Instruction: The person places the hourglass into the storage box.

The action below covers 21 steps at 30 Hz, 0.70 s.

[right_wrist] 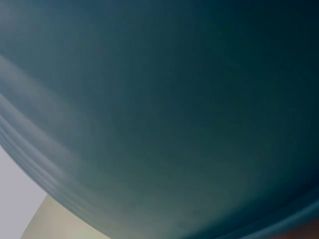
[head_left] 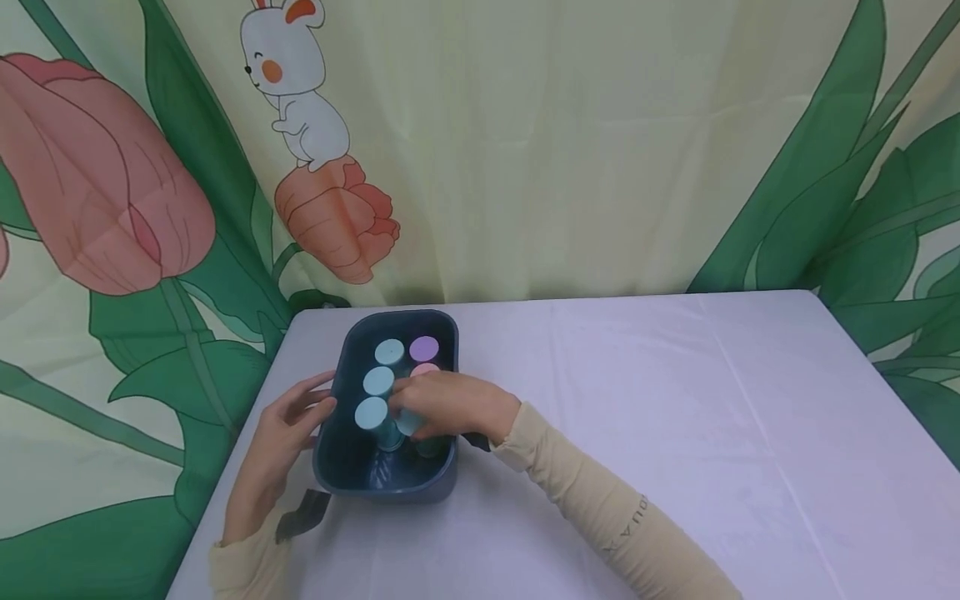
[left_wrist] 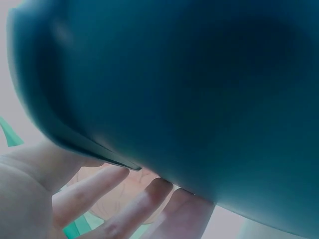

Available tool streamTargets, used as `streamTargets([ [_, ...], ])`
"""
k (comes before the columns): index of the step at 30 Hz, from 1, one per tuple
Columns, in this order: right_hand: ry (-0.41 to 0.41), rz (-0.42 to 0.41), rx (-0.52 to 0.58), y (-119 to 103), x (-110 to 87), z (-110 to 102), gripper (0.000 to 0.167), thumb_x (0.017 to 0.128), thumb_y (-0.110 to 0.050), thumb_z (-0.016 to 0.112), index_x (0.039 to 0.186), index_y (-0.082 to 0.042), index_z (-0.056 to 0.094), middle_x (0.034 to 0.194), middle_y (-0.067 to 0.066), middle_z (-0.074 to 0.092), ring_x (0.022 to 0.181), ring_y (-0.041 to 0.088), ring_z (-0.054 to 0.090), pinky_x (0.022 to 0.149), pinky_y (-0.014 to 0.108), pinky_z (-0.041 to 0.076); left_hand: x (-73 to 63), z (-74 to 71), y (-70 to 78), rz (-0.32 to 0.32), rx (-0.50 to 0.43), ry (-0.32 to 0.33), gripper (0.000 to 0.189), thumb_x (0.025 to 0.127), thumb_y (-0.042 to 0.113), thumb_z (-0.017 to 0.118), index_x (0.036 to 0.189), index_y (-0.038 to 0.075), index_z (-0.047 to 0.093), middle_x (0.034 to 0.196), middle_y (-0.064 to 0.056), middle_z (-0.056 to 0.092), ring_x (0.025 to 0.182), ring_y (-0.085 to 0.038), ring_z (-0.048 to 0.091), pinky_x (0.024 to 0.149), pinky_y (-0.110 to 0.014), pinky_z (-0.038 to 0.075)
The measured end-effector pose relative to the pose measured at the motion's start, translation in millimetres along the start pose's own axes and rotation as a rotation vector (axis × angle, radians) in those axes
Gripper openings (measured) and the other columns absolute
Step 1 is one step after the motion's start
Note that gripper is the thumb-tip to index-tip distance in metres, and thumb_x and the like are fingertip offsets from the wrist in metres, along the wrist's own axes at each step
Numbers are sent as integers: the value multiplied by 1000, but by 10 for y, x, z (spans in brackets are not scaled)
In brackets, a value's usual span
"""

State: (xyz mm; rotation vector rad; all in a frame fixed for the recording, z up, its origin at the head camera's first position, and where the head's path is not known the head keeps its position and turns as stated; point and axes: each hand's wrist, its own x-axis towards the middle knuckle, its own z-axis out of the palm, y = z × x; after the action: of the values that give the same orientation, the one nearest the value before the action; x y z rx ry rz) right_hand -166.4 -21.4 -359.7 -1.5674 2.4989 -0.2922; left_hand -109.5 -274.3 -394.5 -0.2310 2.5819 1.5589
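A dark blue rounded rectangular bin stands on the table near its left end and holds several upright cylinders. My left hand rests its fingertips against the bin's left outer side; in the left wrist view its fingers lie spread just under the rim. Reaching in over the right rim, my right hand grips a light-blue-topped cylinder. Beside it are other cylinders with light blue tops, one purple top and a partly hidden pink top. The bin's wall fills the right wrist view, hiding the fingers.
A white cloth covers the table, which extends far to the right of the bin. Behind it hangs a curtain printed with a rabbit, a carrot and tulips. Dark bands show at both wrists.
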Motion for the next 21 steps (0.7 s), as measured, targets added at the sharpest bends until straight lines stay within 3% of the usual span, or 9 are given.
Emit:
streamTargets([
  [9,1,22,-15,2,-6,-2,45,78,-26,86,120,-16,72,107,-5,71,91,3,62,82,14,52,-6,9,33,-31,23,-4,63,97,50,57,153,25,39,147,-16,49,130,-34,50,94,-47,51],
  [14,6,17,-34,4,-19,-9,44,79,-27,86,119,-16,73,107,-4,71,91,4,62,81,14,52,-23,2,46,-7,58,-1,62,98,49,56,152,23,40,145,-19,50,129,-37,52,89,-43,53],
  [21,64,20,-38,23,-92,-75,39,85,-30,80,120,-16,71,113,-2,69,99,7,61,87,17,52,-43,2,87,83,115,20,58,100,43,56,151,18,42,142,-18,53,125,-36,55,83,-29,52],
])
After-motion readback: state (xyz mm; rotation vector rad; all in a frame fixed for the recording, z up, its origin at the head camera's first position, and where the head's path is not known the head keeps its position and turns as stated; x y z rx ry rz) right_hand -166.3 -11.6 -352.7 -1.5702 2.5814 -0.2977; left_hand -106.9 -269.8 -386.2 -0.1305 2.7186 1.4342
